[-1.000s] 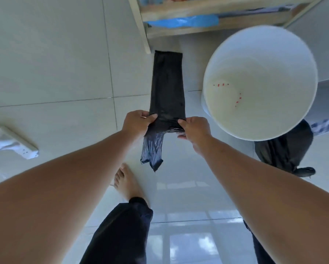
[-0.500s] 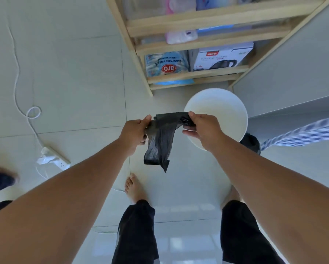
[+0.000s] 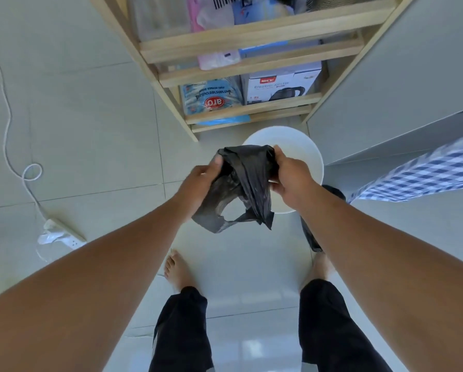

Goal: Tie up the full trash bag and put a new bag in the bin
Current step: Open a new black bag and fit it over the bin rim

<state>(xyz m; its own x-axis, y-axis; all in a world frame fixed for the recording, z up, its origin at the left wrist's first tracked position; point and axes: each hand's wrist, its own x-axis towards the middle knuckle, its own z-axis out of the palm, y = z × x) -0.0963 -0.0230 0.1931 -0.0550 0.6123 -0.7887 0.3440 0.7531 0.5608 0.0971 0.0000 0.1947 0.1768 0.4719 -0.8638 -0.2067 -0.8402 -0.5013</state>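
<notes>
Black bag (image 3: 245,183) pinched at its upper edge by left hand (image 3: 203,181) and right hand (image 3: 292,181), fingers closed on the film, apparently parting its mouth. Rest hanging crumpled below the grip; empty white bin (image 3: 305,151) just beyond, awaiting lining.

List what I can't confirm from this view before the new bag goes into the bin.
- Bin interior: near part hidden by the black bag and right hand, head view.
- Bag mouth: crumpled folds hide whether it is open.
- Tied full bag: mostly behind the right forearm; no knot visible.
</notes>
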